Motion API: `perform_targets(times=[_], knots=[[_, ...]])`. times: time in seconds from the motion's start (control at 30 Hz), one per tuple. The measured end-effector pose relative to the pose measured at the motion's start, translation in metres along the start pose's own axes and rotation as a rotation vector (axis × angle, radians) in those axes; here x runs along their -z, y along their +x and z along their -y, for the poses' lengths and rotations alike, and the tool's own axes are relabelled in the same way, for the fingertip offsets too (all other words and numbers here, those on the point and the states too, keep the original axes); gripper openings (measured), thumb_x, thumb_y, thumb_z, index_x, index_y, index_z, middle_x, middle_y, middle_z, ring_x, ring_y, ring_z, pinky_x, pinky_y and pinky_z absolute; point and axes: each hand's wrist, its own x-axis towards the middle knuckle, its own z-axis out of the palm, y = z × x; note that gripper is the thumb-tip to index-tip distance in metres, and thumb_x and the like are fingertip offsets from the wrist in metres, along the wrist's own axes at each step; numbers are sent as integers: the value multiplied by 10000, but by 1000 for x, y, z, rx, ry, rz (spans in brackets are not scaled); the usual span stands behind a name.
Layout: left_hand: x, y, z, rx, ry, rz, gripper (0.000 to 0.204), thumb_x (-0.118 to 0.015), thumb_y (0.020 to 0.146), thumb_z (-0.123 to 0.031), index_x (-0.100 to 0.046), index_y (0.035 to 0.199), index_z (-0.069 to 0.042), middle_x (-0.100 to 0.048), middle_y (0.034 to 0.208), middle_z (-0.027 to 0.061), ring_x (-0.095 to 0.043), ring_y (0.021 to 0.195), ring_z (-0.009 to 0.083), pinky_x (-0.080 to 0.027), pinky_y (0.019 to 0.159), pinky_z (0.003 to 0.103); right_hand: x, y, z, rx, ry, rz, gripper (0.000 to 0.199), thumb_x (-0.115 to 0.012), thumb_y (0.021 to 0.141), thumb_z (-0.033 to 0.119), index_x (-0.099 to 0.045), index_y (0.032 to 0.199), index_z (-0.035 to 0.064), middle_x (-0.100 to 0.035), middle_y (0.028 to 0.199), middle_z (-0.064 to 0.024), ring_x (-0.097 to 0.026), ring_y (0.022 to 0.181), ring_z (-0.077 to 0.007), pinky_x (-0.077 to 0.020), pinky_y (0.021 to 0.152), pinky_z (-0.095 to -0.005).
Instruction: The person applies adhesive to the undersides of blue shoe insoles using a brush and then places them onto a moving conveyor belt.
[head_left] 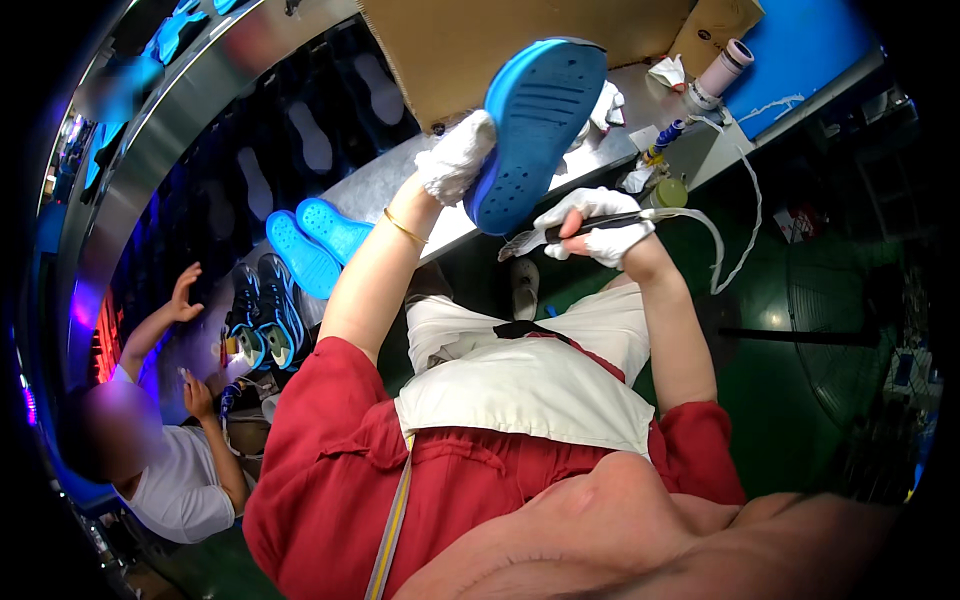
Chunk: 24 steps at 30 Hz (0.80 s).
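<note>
My left hand (460, 158), in a white glove, grips the edge of a blue shoe sole (540, 130) and holds it upright above the bench edge. Small holes and raised ridges mark the face of the sole. In my right hand (600, 225), also gloved in white with some fingertips bare, is a glue brush (555, 235) with a dark handle. A white hose runs from its back end. The brush's pale tip is just below the lower end of the sole, seemingly apart from it. Two more blue soles (305, 252) lie on the bench left of my left forearm.
Behind the sole stands a cardboard box (460, 50). A pink bottle (722, 72) and a small greenish jar (670, 195) are at the right. Dark blue-trimmed shoes (265, 310) sit at the left, near a co-worker (185, 480) with raised hands. A conveyor rail (160, 160) curves beyond.
</note>
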Motion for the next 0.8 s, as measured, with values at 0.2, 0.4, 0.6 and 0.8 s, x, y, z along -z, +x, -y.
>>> perform_targets(times=[0.2,0.4,0.6,0.8], knots=[[5,12,1,239,43,-184,846,-444,822,-701,-462,1318,-15,-632,1056,202,-672,875,258,-581,738,351,-14,14,5,524,-512,-79,154,-662,707,-105,-589,770,14,-638,898,-109,-593,790,-180,-497,709,-293],[10,15,3,370,131,-252,723,-461,861,-659,-542,1224,-39,-653,926,154,-658,714,201,-569,628,305,-3,9,13,50,-250,37,136,-664,684,-83,-593,753,10,-644,841,-79,-615,801,-146,-505,721,-276],[-3,11,-11,340,142,-264,676,-475,878,-629,-539,1257,-74,-650,973,133,-635,777,156,-547,637,274,5,15,3,301,-430,-30,124,-672,723,-67,-597,763,22,-607,771,-16,-571,720,-93,-483,680,-240],[7,7,9,211,66,-200,629,-483,903,-577,-515,1284,-77,-633,1032,110,-630,807,136,-554,660,286,12,20,12,315,-353,-80,103,-677,738,-25,-591,739,31,-598,832,-21,-557,695,-110,-469,672,-244]])
